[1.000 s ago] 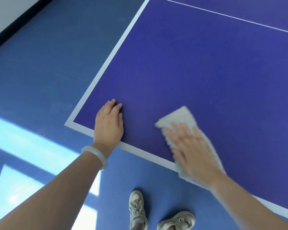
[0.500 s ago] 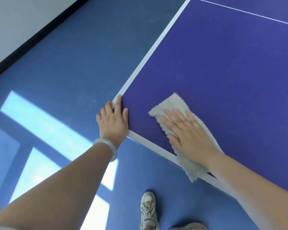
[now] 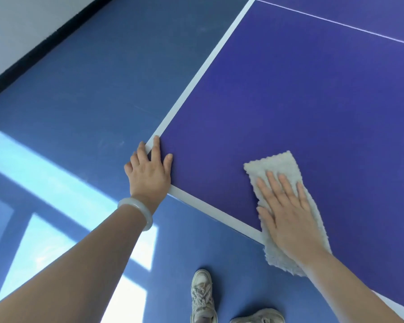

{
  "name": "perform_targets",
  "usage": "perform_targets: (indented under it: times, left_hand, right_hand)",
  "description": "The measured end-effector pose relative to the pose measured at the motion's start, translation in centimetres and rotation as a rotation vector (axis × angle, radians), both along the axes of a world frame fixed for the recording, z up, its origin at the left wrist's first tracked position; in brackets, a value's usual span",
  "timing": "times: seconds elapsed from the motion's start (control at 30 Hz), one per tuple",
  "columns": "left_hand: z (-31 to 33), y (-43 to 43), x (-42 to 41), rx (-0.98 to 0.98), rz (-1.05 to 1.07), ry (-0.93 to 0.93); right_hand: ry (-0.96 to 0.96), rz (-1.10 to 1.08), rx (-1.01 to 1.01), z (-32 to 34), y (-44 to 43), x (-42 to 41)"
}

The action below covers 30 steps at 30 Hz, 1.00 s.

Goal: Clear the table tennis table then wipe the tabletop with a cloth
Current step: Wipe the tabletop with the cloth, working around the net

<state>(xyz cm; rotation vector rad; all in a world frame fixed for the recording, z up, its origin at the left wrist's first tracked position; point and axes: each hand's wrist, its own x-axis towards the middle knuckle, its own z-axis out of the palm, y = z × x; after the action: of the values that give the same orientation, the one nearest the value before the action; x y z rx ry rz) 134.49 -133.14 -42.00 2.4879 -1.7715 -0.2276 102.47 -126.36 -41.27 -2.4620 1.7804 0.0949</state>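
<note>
We see the right hand [image 3: 289,220] flat, fingers straight, pressing the cloth [image 3: 280,169] onto the table [image 3: 289,101] at its near edge. Left hand [image 3: 149,173] rests flat on the table corner, fingers spread, holding nothing.

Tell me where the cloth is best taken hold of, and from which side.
Probably its near end: the cloth overhangs the table tennis table's near edge there, so fingers can pinch it from the person's side. The rest lies flat under the right hand.
</note>
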Motion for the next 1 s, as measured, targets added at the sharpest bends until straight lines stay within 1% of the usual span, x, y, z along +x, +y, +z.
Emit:
perform_targets:
  times: [0.03, 0.1, 0.17, 0.23, 0.33, 0.4, 0.47, 0.53, 0.6, 0.63, 0.67, 0.7, 0.73, 0.8, 0.83, 0.87, 0.9, 0.93, 0.97, 1.0]
  left_hand:
    - [0.3, 0.0, -0.7, 0.008, -0.024, -0.010]
    - [1.0, 0.4, -3.4, -0.023, -0.185, -0.051]
    - [1.5, 0.9, -7.6, -0.051, -0.404, -0.048]
    - [1.7, 1.3, -12.3, -0.050, -0.560, -0.015]
    - [1.4, 2.0, -18.8, -0.030, -0.724, 0.014]
    - [1.1, 2.7, -21.8, -0.002, -0.763, 0.004]
    - [0.6, 3.3, -23.2, 0.017, -0.745, -0.049]
    - [0.4, 3.5, -23.6, 0.029, -0.717, -0.077]
    - [0.4, 3.5, -23.6, 0.032, -0.708, -0.072]
    - [0.5, 3.5, -23.5, 0.028, -0.706, -0.068]
    - [0.6, 3.6, -23.5, 0.023, -0.704, -0.064]
    - [0.7, 3.6, -23.4, 0.018, -0.705, -0.062]
    - [0.8, 3.7, -23.4, 0.016, -0.709, -0.059]
    - [0.9, 3.7, -23.4, 0.006, -0.701, -0.018]
    - [1.0, 3.6, -23.6, -0.001, -0.676, 0.031]
    - [1.2, 3.5, -24.0, -0.002, -0.644, 0.088]
    - [1.4, 3.3, -24.8, 0.005, -0.622, 0.136]
    - [1.7, 3.3, -25.8, 0.006, -0.629, 0.161]
    - [2.1, 3.4, -27.1, -0.009, -0.664, 0.166]
    - [2.4, 3.6, -28.5, -0.028, -0.718, 0.168]
  right_hand:
    - [-0.018, -0.162, 0.026, 0.2, -0.4, -1.8]
    - [-0.029, -0.414, 0.030, 0.1, -1.2, -3.3]
    - [-0.012, -0.503, 0.020, 0.0, -1.6, -3.0]
    - [-0.016, -0.477, 0.024, 0.2, -1.5, -2.6]
    - [-0.020, -0.341, 0.026, 0.3, -0.2, -4.0]
    - [-0.015, -0.248, 0.022, 0.1, 1.5, -6.4]
    - [-0.017, -0.253, 0.026, 0.0, 3.4, -10.2]
    - [-0.023, -0.396, 0.027, -0.2, 4.2, -15.0]
    - [-0.078, -0.707, 0.028, -0.1, 3.8, -18.3]
    - [-0.107, -0.872, 0.028, 0.1, 3.3, -18.6]
    - [-0.132, -0.979, 0.027, 0.4, 2.6, -17.8]
    - [-0.140, -0.991, 0.025, 0.6, 2.3, -16.3]
    - [-0.126, -0.894, 0.006, 0.6, 2.5, -14.4]
    - [-0.108, -0.502, 0.007, 0.1, 4.7, -11.2]
    - [-0.097, -0.320, 0.024, -0.1, 6.3, -11.2]
    - [-0.101, -0.219, 0.030, -0.1, 7.6, -12.6]
    - [-0.101, -0.202, 0.039, -0.1, 8.4, -14.8]
    - [-0.066, -0.254, 0.020, -0.2, 8.9, -17.5]
    - [-0.027, -0.349, -0.004, -0.4, 9.2, -20.2]
    - [-0.010, -0.489, -0.002, -0.4, 9.0, -22.7]
